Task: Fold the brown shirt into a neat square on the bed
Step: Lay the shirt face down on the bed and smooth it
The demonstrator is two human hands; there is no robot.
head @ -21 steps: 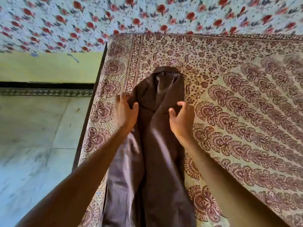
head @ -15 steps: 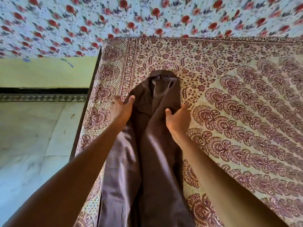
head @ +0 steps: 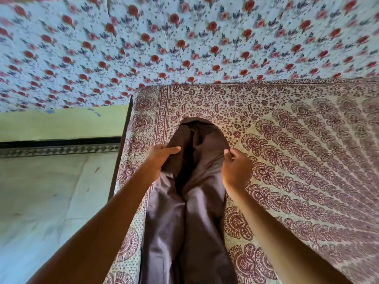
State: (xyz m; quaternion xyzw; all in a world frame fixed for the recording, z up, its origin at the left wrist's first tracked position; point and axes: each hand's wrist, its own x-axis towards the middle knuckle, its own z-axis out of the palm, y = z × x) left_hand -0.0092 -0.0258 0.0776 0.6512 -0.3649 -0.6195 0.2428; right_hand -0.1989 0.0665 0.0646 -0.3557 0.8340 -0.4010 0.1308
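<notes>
The brown shirt (head: 190,214) lies as a long narrow strip on the bed (head: 297,160), running from the near edge toward the far end, its sides folded inward. My left hand (head: 162,155) grips the shirt's left edge near the far end, thumb laid over the cloth. My right hand (head: 235,167) pinches the right edge at the same level. The far end of the shirt bulges up between both hands, with a dark fold down the middle.
The bed carries a cream sheet with maroon paisley print; its left edge (head: 121,160) drops to a pale tiled floor (head: 45,201). A floral cloth (head: 184,42) with red roses hangs behind the bed. A green wall (head: 61,124) stands at the left.
Both hands have moved forward along the shirt and closed on its side edges. The far end has bunched into a rounded hump.
</notes>
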